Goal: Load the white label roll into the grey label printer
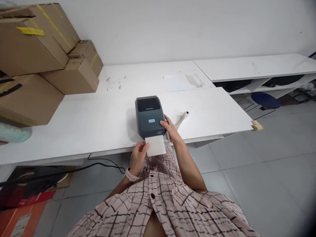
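Note:
A dark grey label printer (150, 120) sits near the front edge of the white table (98, 121). From its front a white label (155, 146) sticks out over the table edge. My left hand (139, 154) pinches the left side of this label between thumb and fingers. Against the printer's right front side rests my right hand (170, 128), its thumb on the top and its fingers along the side, partly hidden. Just right of that hand lies a small white paper roll (185, 114) with a strip trailing toward the table edge.
Cardboard boxes (54, 72) are stacked on the table's left, with a pale green item (16, 132) before them. A sheet of paper (174, 83) lies farther back. Black cables (98, 163) hang below the front edge. A blue stool (265, 100) stands at right.

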The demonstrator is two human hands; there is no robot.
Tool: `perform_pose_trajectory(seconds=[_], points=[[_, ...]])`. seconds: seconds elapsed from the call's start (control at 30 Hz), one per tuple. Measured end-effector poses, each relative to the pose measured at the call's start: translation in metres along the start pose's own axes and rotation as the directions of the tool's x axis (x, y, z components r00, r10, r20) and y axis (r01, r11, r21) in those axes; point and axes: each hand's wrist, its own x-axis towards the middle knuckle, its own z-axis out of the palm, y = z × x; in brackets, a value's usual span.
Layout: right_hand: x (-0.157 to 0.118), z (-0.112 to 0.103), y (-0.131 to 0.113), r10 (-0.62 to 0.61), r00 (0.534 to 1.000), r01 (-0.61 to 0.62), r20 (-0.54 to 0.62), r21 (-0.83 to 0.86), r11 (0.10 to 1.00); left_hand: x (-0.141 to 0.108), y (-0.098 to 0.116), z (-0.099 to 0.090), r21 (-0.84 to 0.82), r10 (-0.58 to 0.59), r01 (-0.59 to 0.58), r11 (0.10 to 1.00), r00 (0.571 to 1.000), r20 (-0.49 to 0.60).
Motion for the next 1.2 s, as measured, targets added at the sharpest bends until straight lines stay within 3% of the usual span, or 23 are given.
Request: perform_pose_trajectory(seconds=[0.07, 0.13, 0.23, 0.37, 0.47, 0.57, 0.63, 0.7, 0.87, 1.0, 1.2], points=[[-0.001, 0.001, -0.001, -0.002, 1.0, 0.002, 0.0, -0.006, 1.0, 0.002, 0.008, 0.004, -0.104, -0.069, 0.083, 0.991, 0.989, 0.134], [-0.003, 0.002, -0.003, 0.007, 1.0, -0.007, -0.003, -0.018, 1.0, 0.006, 0.019, 0.007, -0.203, -0.108, 0.149, 0.968, 0.974, 0.198], [-0.005, 0.007, -0.009, 0.001, 0.999, -0.004, -0.04, -0.059, 0.998, 0.007, 0.033, 0.009, -0.262, -0.113, 0.169, 0.95, 0.97, 0.216], [-0.002, 0.017, -0.023, -0.157, 0.986, 0.139, -0.058, -0.236, 0.962, 0.001, 0.032, 0.005, -0.187, -0.055, 0.092, 0.978, 0.979, 0.196], [0.006, 0.024, -0.029, -0.22, 0.975, 0.213, 0.018, -0.33, 0.92, 0.0, 0.024, -0.003, -0.098, 0.004, 0.01, 0.995, 0.99, 0.141], [0.015, 0.026, -0.031, -0.243, 0.969, 0.238, 0.039, -0.405, 0.883, 0.007, 0.02, -0.013, -0.04, 0.077, -0.078, 0.996, 0.997, -0.024], [0.018, 0.024, -0.031, -0.255, 0.966, 0.245, 0.041, -0.456, 0.856, 0.016, 0.022, -0.017, -0.009, 0.156, -0.16, 0.987, 0.972, -0.174], [0.015, 0.021, -0.03, -0.262, 0.964, 0.249, 0.044, -0.491, 0.835, 0.026, 0.027, -0.018, 0.02, 0.225, -0.227, 0.974, 0.945, -0.236], [-0.016, 0.012, -0.018, -0.261, 0.965, 0.245, 0.001, -0.348, 0.905, 0.042, 0.038, -0.012, -0.03, 0.2, -0.202, 0.979, 0.978, -0.059], [-0.032, 0.009, -0.01, -0.242, 0.969, 0.23, -0.036, -0.205, 0.951, 0.044, 0.037, -0.009, -0.03, 0.219, -0.222, 0.975, 0.973, -0.079], [-0.028, 0.011, -0.02, -0.247, 0.968, 0.239, -0.043, -0.133, 0.962, 0.047, 0.045, -0.013, -0.077, 0.28, -0.288, 0.954, 0.954, -0.107]])
